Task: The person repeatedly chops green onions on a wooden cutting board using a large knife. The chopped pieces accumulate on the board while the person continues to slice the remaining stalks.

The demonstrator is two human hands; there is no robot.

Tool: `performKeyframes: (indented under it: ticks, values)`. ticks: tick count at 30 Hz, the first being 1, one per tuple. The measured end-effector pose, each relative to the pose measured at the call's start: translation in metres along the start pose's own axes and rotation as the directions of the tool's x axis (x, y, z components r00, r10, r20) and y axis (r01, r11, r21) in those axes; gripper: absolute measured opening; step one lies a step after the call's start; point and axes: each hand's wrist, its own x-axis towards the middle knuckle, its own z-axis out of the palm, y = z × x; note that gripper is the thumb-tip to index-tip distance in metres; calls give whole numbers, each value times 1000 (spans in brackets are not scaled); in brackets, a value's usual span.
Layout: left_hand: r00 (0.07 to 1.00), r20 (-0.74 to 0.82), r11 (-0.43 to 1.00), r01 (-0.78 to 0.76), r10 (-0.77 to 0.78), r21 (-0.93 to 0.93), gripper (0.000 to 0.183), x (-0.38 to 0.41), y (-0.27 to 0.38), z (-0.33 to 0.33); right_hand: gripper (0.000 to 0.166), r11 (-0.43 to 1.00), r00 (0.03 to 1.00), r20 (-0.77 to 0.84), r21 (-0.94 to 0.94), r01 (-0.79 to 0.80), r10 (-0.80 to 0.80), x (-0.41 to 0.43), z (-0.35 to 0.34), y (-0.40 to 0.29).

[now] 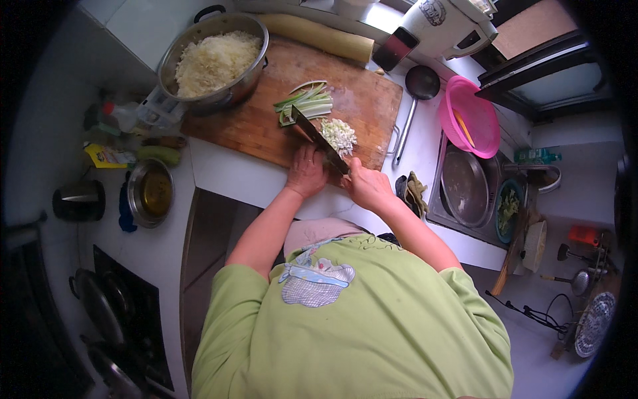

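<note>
My right hand (368, 185) grips the handle of a kitchen knife (319, 138), a cleaver by its broad dark blade. The blade runs diagonally over the wooden cutting board (239, 134), its tip at a bunch of cut green stalks (310, 103), which look like scallions. Against the blade's right side lies a small heap of chopped white pieces (339, 135). My left hand (308, 170) rests at the board's near edge, left of the blade, fingers pointing away from me. Whether its fingers press on the blade or hold something behind it is hidden.
A steel pot (167, 65) heaped with pale shreds (219, 62) stands on the board's far left. Behind lies a wooden rolling pin or log (319, 37). Rightward are a ladle (421, 84), a pink basket (491, 112), cloths (413, 192) and the sink (438, 212). A bowl of yellow liquid (157, 187) stands left.
</note>
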Motion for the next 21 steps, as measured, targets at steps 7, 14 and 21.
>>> performKeyframes:
  ticks: [7,14,21]
  values:
    - [999,9,998,49,-49,50,35,-7,0,7,14,999,1000,12,33,9,-9,-29,-1,2]
    - [998,-17,998,65,-65,-18,28,-2,3,6,17,999,998,-42,-25,36,-37,-4,9,2]
    - [993,57,994,106,-105,-6,29,10,6,7,27,1000,999,-39,-20,-11,10,-8,3,25]
